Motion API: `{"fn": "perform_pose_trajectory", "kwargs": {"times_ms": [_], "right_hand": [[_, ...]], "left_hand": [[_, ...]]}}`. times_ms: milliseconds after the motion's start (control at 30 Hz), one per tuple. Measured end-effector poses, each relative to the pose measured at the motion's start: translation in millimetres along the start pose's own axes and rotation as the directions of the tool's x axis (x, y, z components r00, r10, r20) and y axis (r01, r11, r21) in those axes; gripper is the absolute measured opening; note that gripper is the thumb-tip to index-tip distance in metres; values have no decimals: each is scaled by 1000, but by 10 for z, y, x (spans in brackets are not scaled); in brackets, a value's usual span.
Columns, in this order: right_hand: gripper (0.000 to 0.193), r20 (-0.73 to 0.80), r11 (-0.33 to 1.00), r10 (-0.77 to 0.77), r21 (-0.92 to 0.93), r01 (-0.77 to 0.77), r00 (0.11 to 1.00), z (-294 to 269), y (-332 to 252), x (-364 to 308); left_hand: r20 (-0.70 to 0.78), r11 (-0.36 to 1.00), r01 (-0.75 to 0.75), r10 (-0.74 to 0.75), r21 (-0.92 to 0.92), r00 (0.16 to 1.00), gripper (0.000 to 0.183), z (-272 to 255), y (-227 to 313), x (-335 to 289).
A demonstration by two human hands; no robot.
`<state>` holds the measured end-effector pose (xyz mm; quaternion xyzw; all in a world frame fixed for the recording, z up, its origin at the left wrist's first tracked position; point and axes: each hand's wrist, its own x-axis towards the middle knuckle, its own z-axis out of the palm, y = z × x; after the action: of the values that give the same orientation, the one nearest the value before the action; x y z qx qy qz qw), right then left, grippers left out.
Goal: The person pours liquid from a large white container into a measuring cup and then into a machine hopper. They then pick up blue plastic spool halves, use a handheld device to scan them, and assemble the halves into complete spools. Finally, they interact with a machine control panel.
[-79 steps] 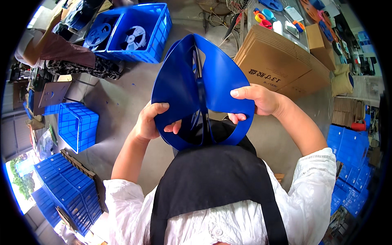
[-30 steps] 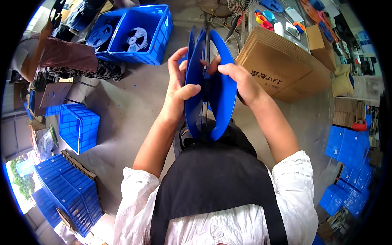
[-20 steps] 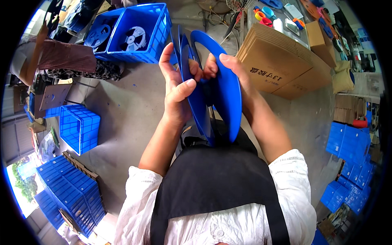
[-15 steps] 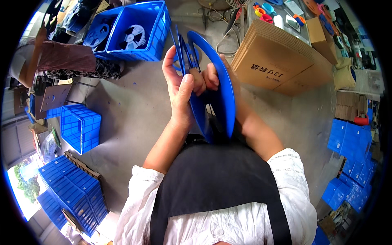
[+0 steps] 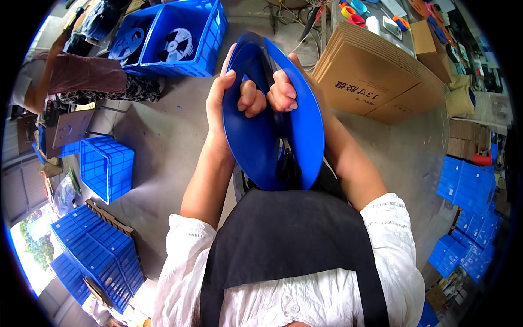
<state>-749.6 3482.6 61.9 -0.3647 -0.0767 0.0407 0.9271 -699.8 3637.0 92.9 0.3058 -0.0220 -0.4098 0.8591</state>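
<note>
Two blue plastic reel discs stand nearly on edge in front of my apron, meeting along the lower end and spread in a V at the top. My left hand grips the left reel disc, fingers curled through an opening in it and thumb over its outer rim. On the other side, my right hand holds the right reel disc with its fingers hooked through an opening to the inner face. Both hands' fingertips face each other between the discs. A dark gap runs down the middle, where details are hard to make out.
Ahead to the left, a blue crate holds a pale reel piece. Flattened cardboard boxes lean at the right front. Another blue crate sits on the floor at left, near stacked blue crates. A person is at far left.
The left disc has swung outward into view, widening the V between the discs. My left hand has moved left and now has its fingers curled through the left disc.
</note>
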Motion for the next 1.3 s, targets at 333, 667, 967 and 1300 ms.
{"fn": "perform_pose_trajectory", "kwargs": {"times_ms": [333,667,967,1300], "right_hand": [[62,104,992,-13,129,-1,994,-62,-16,-13],[62,269,980,-48,199,-7,962,-86,-70,-47],[63,337,979,-44,201,-27,940,-132,-97,-70],[63,355,985,-43,173,-21,934,-75,-132,-58]], "left_hand": [[-9,997,55,-56,-62,998,52,-62,6,-46],[63,993,76,-71,-92,996,49,-90,-1,-54],[83,987,-21,35,-157,996,56,-18,-28,-73],[108,984,-43,62,-174,992,63,-8,24,-132]]}}
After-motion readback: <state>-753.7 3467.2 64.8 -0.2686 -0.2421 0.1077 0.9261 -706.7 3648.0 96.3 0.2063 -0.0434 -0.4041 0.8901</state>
